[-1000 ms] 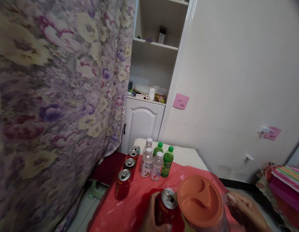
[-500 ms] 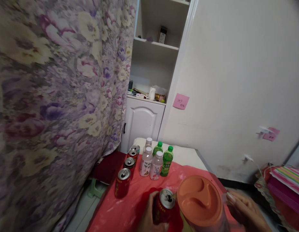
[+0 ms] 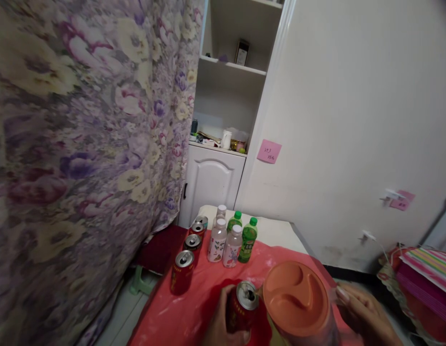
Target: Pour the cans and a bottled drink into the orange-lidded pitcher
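Glossy red plastic sheeting (image 3: 158, 317) covers most of the cream-topped table (image 3: 278, 236) by a purple floral curtain (image 3: 100, 144), with four upright metal cans (image 3: 182, 278) left of the clear and green plastic bottles (image 3: 217, 247). Up front, the left hand (image 3: 221, 319) curls round an opened red metal can (image 3: 240, 315), and the right hand (image 3: 367, 312), fingers closed, grips an orange-lidded clear pitcher (image 3: 296, 300) whose top hides its lower body.

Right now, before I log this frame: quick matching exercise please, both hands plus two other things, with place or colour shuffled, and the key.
1. left hand
2. right hand
3. lid
4. pink note nearer the cabinet

A. orange, on top of the pitcher
B. stuck to the wall
C. around a red can
D. at the pitcher's handle

Pairs: 1-C, 2-D, 3-A, 4-B
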Motion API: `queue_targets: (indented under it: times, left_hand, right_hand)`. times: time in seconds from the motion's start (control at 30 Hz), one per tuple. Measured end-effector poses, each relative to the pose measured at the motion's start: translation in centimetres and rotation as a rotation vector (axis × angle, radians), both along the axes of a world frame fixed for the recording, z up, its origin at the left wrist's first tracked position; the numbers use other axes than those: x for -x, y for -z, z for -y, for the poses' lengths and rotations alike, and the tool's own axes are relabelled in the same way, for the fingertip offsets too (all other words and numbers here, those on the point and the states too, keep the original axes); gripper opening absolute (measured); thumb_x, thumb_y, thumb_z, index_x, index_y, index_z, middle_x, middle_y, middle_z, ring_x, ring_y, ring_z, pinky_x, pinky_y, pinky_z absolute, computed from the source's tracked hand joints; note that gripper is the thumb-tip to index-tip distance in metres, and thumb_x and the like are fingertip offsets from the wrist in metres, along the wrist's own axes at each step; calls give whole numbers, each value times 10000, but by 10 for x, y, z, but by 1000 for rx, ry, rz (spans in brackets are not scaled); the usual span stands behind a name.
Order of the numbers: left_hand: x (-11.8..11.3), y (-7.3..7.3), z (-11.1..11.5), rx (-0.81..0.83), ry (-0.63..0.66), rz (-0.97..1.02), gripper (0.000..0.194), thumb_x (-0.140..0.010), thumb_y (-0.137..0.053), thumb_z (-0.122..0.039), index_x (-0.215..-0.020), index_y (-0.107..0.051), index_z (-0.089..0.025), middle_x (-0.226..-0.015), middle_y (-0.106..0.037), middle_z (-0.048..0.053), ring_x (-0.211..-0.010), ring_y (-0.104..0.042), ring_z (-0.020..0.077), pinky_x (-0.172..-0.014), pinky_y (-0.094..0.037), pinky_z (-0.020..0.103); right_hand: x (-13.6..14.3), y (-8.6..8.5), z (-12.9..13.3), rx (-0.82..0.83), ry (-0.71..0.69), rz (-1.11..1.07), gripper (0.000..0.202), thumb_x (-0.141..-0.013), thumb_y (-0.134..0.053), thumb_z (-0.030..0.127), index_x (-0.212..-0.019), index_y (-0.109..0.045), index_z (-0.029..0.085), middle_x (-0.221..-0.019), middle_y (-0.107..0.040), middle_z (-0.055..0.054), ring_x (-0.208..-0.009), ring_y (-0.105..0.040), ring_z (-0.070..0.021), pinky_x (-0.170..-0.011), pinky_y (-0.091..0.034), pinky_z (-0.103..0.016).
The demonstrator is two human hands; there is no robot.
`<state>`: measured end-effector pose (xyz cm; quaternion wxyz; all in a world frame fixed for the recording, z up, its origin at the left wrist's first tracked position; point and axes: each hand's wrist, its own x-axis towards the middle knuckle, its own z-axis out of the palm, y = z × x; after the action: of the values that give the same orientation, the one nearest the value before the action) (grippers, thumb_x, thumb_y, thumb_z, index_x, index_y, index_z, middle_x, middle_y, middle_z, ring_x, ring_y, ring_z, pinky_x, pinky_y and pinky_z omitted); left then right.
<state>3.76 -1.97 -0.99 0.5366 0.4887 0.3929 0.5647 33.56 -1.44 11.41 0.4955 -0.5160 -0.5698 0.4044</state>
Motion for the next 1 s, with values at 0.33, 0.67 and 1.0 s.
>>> queue_targets:
  times: [0.33, 0.67, 1.0]
  left_hand:
    - [2, 3, 0, -7, 16, -49, 777, -570, -728, -168, -1281, -420, -232, -1341, -640, 156, -1273, -601, 371, -1096, -432, 486]
    - [-2, -7, 1, 19, 11, -63, 745, -581, -729, -195, -1250, -408, -243, -1330, -632, 145, -1271, -601, 353, -1107, -425, 492]
    - [1, -1, -2, 17, -33, -151, 761, -547, -760, -231, -1242, -452, -261, -1296, -675, 133, -1246, -628, 385, -1073, -477, 490]
  right_hand:
    - [3, -6, 3, -5, 5, 4, 606, -755, -617, 752, -592, -327, 246, -644, -159, 78, -584, -137, -97, -568, -92, -324]
    - [0, -3, 2, 1, -11, -8, 597, -773, -613, 742, -585, -356, 237, -642, -156, 79, -596, -131, -104, -580, -85, -323]
    - [1, -5, 3, -1, -1, 7, 612, -738, -625, 768, -585, -352, 243, -650, -177, 75, -596, -150, -109, -576, -105, -332]
